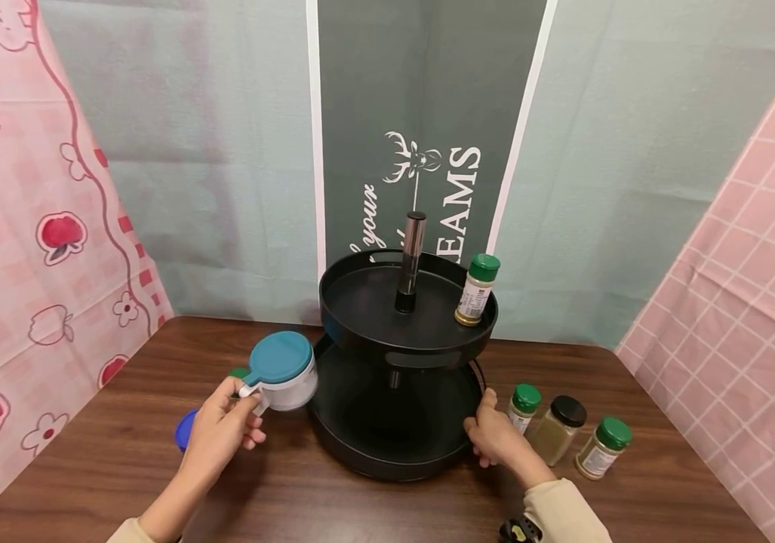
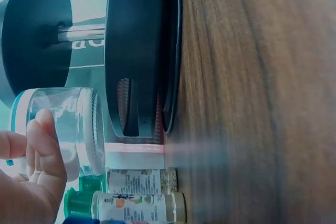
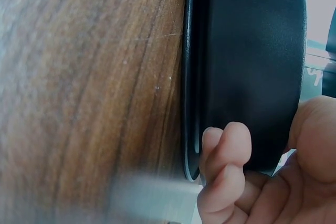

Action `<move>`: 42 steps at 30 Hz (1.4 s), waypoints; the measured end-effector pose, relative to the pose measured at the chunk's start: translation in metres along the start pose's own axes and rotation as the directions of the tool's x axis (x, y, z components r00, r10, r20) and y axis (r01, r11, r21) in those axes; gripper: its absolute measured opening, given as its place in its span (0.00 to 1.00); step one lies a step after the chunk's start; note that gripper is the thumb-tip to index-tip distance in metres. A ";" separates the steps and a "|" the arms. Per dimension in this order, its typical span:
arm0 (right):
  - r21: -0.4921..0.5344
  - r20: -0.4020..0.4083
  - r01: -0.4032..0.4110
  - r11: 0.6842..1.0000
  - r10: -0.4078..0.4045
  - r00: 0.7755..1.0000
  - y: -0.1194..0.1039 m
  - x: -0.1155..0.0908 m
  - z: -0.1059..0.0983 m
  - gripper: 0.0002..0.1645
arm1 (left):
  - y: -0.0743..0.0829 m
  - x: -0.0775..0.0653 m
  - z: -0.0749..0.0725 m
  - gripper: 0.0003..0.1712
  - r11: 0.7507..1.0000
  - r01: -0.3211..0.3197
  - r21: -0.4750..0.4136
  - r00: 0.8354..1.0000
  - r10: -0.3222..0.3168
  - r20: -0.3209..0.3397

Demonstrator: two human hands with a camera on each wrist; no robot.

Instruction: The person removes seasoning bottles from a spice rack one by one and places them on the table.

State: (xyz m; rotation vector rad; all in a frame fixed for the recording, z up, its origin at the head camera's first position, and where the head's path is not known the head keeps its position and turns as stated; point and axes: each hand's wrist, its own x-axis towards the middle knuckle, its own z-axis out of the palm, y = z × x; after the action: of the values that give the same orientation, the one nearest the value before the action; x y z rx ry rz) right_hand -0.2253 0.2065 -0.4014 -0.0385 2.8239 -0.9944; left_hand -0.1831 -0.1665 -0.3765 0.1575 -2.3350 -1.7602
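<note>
By its handle, my left hand (image 1: 220, 426) holds a clear jar (image 1: 295, 391) with a teal lid (image 1: 281, 356) and a white collar. The jar is raised beside the left rim of a black two-tier tray stand (image 1: 387, 469); its glass bottom shows in the left wrist view. My right hand (image 1: 496, 431) grips the right side of the stand's lower tray, thumb at the rim and fingers curled against the outer wall (image 3: 257, 66). A green-capped spice bottle (image 1: 475, 298) stands on the upper tray, to the right of the central post (image 1: 411, 260).
Right of the stand are two green-capped spice bottles (image 1: 523, 407) (image 1: 602, 449) and a black-lidded jar (image 1: 559, 430). Behind my left hand show a blue lid (image 1: 186, 430) and green-capped bottles (image 2: 134, 182). Cloth hangings (image 1: 224, 188) surround the wooden table (image 1: 387, 513).
</note>
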 end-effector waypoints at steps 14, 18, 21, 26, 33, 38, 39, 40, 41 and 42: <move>0.012 -0.003 0.009 1.000 -0.009 1.000 0.000 -0.001 -0.001 0.44 | -0.001 -0.016 -0.018 0.08 0.996 0.093 -0.008 0.994 -0.093 0.065; 0.005 -0.002 0.003 1.000 -0.003 1.000 0.000 -0.001 -0.001 0.44 | -0.001 -0.021 -0.022 0.09 0.995 0.094 0.029 0.992 -0.097 0.082; 0.001 0.003 -0.003 1.000 0.003 1.000 0.000 -0.001 -0.001 0.44 | -0.002 -0.024 -0.026 0.09 0.995 0.087 0.054 0.991 -0.091 0.093; 0.000 0.008 0.001 1.000 -0.001 1.000 0.000 -0.001 -0.001 0.44 | -0.007 -0.027 -0.030 0.09 0.992 0.092 0.091 0.989 -0.102 0.109; -0.004 0.002 0.005 1.000 -0.005 1.000 0.000 -0.001 -0.001 0.44 | -0.011 -0.034 -0.033 0.08 0.988 0.104 0.113 0.983 -0.120 0.138; -0.004 0.010 -0.002 1.000 0.002 1.000 -0.001 -0.001 0.000 0.44 | -0.012 -0.038 -0.034 0.07 0.983 0.115 0.146 0.978 -0.138 0.154; -0.003 0.009 -0.003 1.000 0.003 1.000 -0.001 -0.001 0.000 0.44 | -0.012 -0.038 -0.034 0.07 0.982 0.118 0.147 0.977 -0.141 0.157; -0.003 0.009 -0.004 1.000 0.004 1.000 -0.001 -0.001 0.000 0.44 | -0.012 -0.038 -0.034 0.07 0.982 0.114 0.150 0.977 -0.138 0.162; -0.004 0.006 -0.004 1.000 0.004 1.000 -0.001 -0.002 0.000 0.44 | -0.013 -0.039 -0.034 0.07 0.983 0.112 0.148 0.977 -0.136 0.166; -0.004 0.002 -0.005 1.000 0.005 1.000 -0.001 -0.002 0.000 0.44 | -0.014 -0.040 -0.034 0.07 0.983 0.111 0.144 0.976 -0.135 0.170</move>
State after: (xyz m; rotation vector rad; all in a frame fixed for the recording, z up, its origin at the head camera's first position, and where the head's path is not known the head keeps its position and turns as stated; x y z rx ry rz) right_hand -0.2238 0.2058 -0.4001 -0.0337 2.8228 -0.9865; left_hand -0.1373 -0.1943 -0.3851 0.1759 -2.6261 -1.7386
